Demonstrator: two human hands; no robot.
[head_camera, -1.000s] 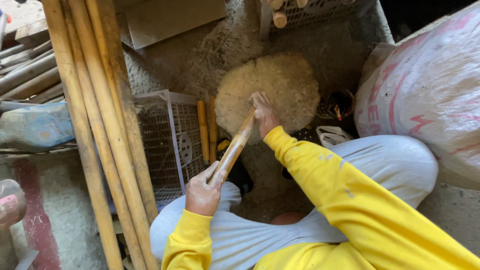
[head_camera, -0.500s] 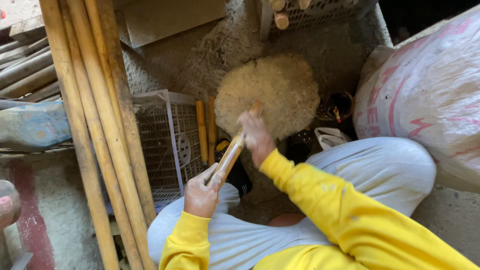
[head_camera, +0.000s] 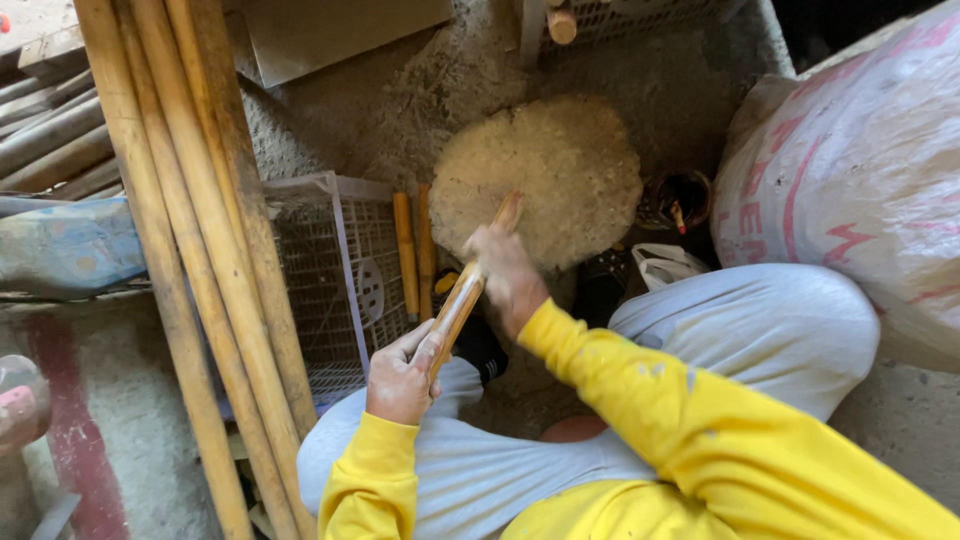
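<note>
sawdust floor (head_camera: 400, 110), hands (head_camera: 400, 375) on stick (head_camera: 462, 300)

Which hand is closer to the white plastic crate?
Left. The left hand grips the stick's lower end right beside the crate; the right hand holds it farther up, away from the crate.

Around the round wooden block (head_camera: 560, 170) room is tight. Its bare top is open to reach from above. Left of it, two short sticks (head_camera: 413, 250) and a white plastic crate (head_camera: 335, 280) crowd in, with long bamboo poles (head_camera: 190, 250) beyond. Right of it bulges a big woven sack (head_camera: 860, 170). Behind it, a mesh basket (head_camera: 640, 15) blocks the way.
</note>
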